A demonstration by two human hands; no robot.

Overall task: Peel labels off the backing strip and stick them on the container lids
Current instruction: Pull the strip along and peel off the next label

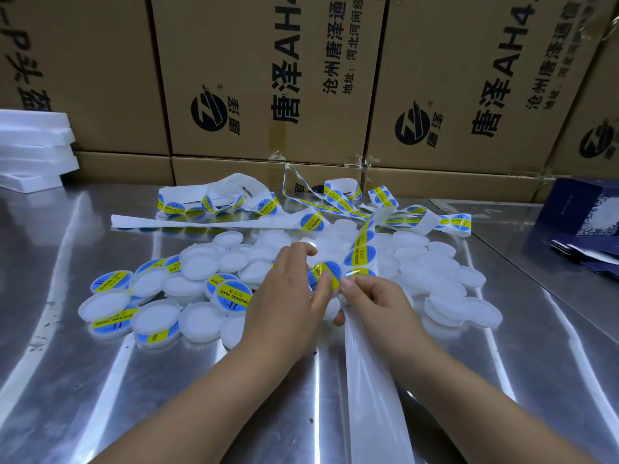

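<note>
The label [324,273], blue and yellow, sits between the two hands and seems partly lifted off the backing strip [363,373]. The strip's long axis runs from the near edge away toward the cartons [268,78]. The left hand [288,296] pinches the label's edge, and the right hand [378,306] grips the strip just beside it. Bare lids [201,266] lie nearest the left hand. Whether a lid sits under that palm is hidden.

Left hand [288,289] and right hand [376,304] nearly touch, each grip pinching.
</note>
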